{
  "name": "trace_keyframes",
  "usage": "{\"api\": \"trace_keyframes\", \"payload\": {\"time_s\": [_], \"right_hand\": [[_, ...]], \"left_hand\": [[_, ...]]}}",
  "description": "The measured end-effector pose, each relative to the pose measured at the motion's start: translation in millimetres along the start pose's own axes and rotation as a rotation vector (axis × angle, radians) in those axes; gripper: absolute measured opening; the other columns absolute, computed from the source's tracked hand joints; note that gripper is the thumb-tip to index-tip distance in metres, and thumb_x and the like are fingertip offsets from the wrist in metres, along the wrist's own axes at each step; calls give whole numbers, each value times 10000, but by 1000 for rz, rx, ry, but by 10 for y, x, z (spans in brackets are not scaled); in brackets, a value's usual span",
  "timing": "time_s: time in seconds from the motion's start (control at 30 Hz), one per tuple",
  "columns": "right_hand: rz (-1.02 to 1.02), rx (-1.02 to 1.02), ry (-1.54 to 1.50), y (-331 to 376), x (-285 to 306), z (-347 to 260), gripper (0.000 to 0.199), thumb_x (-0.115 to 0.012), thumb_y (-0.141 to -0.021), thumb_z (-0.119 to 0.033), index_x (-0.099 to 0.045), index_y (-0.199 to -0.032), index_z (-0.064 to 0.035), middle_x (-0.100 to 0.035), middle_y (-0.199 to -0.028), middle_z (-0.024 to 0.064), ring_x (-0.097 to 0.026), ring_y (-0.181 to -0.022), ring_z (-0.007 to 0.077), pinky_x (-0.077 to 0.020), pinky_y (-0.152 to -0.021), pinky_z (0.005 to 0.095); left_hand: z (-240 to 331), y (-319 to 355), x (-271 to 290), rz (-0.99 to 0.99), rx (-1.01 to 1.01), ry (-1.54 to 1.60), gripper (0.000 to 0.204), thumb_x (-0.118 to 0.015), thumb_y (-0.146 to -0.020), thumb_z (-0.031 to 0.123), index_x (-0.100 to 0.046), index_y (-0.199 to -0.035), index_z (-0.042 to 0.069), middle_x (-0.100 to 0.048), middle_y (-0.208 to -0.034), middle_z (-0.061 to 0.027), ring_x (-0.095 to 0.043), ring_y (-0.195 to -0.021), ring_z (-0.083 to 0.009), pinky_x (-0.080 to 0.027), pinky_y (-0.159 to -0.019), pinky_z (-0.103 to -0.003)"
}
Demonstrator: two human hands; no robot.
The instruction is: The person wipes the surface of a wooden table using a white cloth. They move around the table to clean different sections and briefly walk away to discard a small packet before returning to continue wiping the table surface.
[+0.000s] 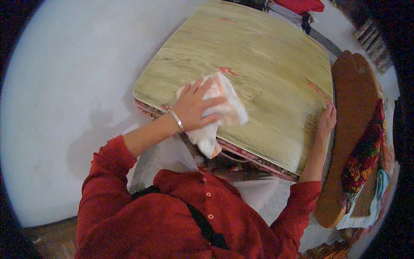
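Note:
A yellowish wood-grain table top (pixel 267 56) with small red marks lies in front of me. My left hand (pixel 196 105), with a metal bangle on the wrist, presses a white cloth (pixel 228 105) flat against the table's near left part. The cloth hangs over the near edge below my hand. My right hand (pixel 326 121) grips the table's right edge with the fingers curled over it. Both sleeves are red.
A long brown padded seat (pixel 351 103) with a colourful patterned fabric (pixel 366 155) lies to the right of the table. A pale wall or floor (pixel 73 86) fills the left. Red cloth (pixel 302 5) sits beyond the table's far edge.

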State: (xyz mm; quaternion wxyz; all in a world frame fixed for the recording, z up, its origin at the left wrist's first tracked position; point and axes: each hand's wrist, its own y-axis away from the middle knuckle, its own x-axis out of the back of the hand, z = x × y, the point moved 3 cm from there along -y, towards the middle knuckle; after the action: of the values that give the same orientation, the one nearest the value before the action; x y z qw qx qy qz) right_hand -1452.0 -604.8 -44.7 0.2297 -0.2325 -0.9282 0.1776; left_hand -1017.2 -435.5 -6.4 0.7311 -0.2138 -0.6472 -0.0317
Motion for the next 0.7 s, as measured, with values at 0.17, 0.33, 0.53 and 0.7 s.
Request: {"api": "trace_keyframes", "payload": {"time_s": [0.17, 0.33, 0.53, 0.7], "right_hand": [[-35, -6, 182, -22, -10, -39, 465, -404, -935, -385, -578, -1119, 5, -606, -1108, 178, -571, -992, 326, -435, -861, 388], [-99, 59, 97, -29, -86, -54, 483, -406, -935, -386, -558, -1161, 13, -592, -1141, 182, -560, -1043, 317, -421, -898, 376], [22, 150, 200, -92, 2, 176, 433, -413, -938, -339, -556, -1193, -20, -619, -1077, 136, -574, -978, 231, -423, -860, 313], [-93, -40, 234, -10, -24, -184, 449, -392, -938, -367, -567, -1170, -24, -617, -1060, 158, -576, -965, 283, -436, -848, 347]], "left_hand": [[-834, 361, 64, -21, 75, -3, 436, -556, -837, 415, -530, -1245, 262, -384, -1371, -170, -335, -1265, -393, -286, -1029, -500], [-1729, 381, -5, 53, 304, -166, 429, -557, -846, 376, -523, -1251, 239, -379, -1341, -251, -348, -1250, -404, -305, -1015, -465], [-999, 792, 209, 58, 314, -87, 453, -558, -846, 368, -503, -1273, 229, -344, -1364, -264, -330, -1262, -411, -242, -1040, -502], [-1262, 756, 153, 33, 323, -55, 459, -545, -851, 377, -498, -1275, 206, -326, -1373, -271, -317, -1265, -427, -250, -1047, -475]]}}
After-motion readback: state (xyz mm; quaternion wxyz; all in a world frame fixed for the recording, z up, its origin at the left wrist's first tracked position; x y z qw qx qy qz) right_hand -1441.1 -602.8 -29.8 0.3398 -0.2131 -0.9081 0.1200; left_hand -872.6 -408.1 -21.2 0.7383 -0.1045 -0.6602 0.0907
